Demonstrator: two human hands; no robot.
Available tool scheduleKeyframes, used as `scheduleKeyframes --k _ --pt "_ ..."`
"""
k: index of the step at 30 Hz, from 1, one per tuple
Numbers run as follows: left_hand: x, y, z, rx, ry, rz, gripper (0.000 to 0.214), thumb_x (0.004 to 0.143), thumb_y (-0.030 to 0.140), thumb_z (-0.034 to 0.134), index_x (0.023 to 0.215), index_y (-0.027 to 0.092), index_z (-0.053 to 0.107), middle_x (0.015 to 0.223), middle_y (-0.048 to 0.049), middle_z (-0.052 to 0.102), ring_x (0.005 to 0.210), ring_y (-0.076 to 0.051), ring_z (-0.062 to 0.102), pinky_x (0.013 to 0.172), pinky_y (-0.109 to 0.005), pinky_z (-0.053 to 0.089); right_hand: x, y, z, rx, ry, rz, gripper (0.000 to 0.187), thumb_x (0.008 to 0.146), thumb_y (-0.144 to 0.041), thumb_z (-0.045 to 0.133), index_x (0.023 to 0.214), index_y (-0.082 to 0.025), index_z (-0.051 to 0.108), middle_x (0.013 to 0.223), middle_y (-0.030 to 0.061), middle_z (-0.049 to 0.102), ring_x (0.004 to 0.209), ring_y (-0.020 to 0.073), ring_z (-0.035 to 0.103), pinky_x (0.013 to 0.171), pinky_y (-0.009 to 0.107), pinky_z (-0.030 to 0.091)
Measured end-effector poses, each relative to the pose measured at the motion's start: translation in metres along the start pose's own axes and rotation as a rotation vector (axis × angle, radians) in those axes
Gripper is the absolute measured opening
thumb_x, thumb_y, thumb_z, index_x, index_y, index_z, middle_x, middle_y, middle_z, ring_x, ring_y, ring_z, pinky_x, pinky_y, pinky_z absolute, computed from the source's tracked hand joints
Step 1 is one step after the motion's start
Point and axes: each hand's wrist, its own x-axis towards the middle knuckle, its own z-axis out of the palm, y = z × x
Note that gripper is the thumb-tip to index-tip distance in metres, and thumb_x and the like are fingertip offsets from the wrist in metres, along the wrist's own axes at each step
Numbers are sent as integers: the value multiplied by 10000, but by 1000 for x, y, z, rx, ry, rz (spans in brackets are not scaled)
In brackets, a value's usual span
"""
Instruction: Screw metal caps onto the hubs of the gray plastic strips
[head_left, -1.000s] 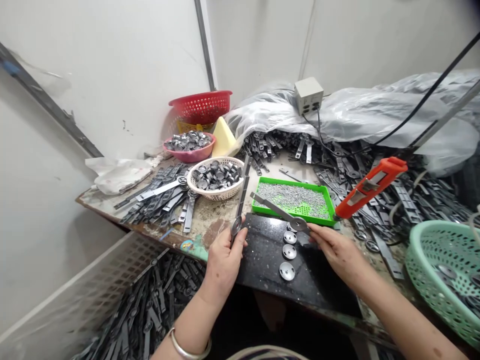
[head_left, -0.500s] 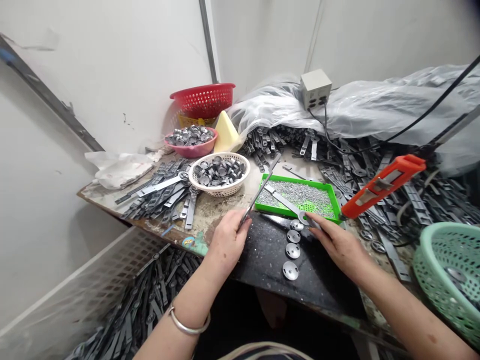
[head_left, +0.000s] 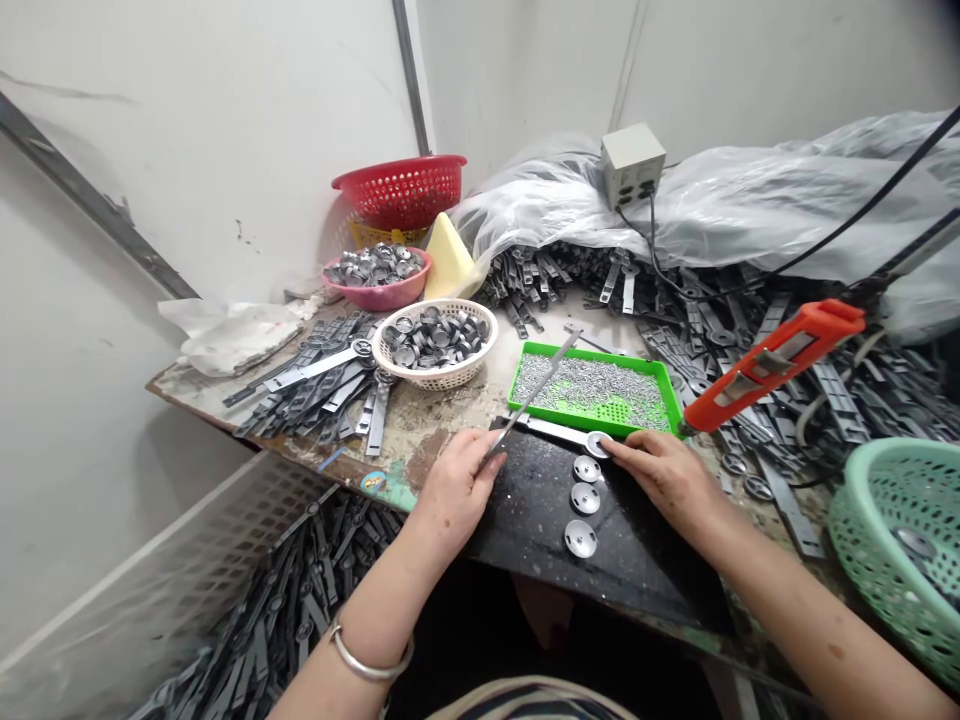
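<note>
My left hand point(head_left: 455, 489) pinches the ringed end of a long grey metal strip point(head_left: 534, 392) that slants up over the green tray point(head_left: 592, 415). My right hand point(head_left: 660, 472) presses its fingertips on the round end of a second grey strip point(head_left: 559, 431) lying flat along the far edge of the black slab point(head_left: 525, 510). Three silver discs point(head_left: 583, 502) lie in a row on the slab just left of my right hand.
A white basket point(head_left: 436, 345) and a pink bowl point(head_left: 376, 275) hold round metal caps. Grey strips are piled at left point(head_left: 322, 385) and across the back right point(head_left: 720, 320). An orange tool point(head_left: 772, 360) hangs at right above a teal basket point(head_left: 892, 540). More strips fill a bin point(head_left: 285, 610) below.
The strip in my left hand has swung from upright to lean right over the green tray. My right hand has laid its strip down flat at the slab's far edge.
</note>
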Motion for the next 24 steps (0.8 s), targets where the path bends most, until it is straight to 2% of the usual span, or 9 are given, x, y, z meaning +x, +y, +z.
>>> scheduleKeyframes --k 4,11,16,18,21,23,24 --pt "-2 0 1 -3 -36 6 249 927 188 452 1134 197 591 1042 -63 599 991 -180 571 880 -321 467 3 -3 0 -109 28 -28 343 952 -316 377 1196 -374 612 1009 57 626 896 225 567 777 374 408" --pt "-3 1 1 -51 -88 15 236 922 154 462 1107 202 602 1012 -44 590 951 -157 560 866 -282 454 9 -15 -1 -202 87 -59 300 916 -230 477 1121 -348 661 941 50 647 834 205 573 685 327 366" --pt "-7 6 3 -61 -176 -34 277 921 152 473 1169 205 585 1029 -49 573 977 -161 551 892 -282 435 7 -23 -3 -212 128 -51 264 900 -258 520 1106 -335 666 954 57 625 836 219 568 693 348 397" --pt "-10 10 2 -32 -229 -54 307 925 169 479 1216 213 565 1024 -50 564 973 -163 555 890 -280 435 5 -28 -13 -150 210 -31 287 904 -275 503 1149 -249 648 1001 101 597 873 234 560 722 365 437" --pt "-10 15 -2 71 -329 -48 327 928 195 485 1246 232 553 976 -40 560 912 -162 575 837 -271 454 3 -44 -42 -26 396 19 471 880 -289 542 1316 -116 493 1173 185 509 1072 283 510 867 408 447" --pt "-7 18 -5 151 -389 -11 330 926 206 496 1249 242 554 953 -34 569 881 -166 585 798 -267 460 1 -58 -63 -24 464 3 574 842 -324 609 1359 -152 431 1299 183 444 1180 309 453 958 445 395" --pt "-3 21 -6 176 -419 15 325 925 215 504 1244 248 559 937 -30 579 867 -166 591 778 -262 459 0 -65 -71 -52 448 -36 555 830 -341 627 1337 -197 454 1320 155 453 1185 311 456 974 462 370"
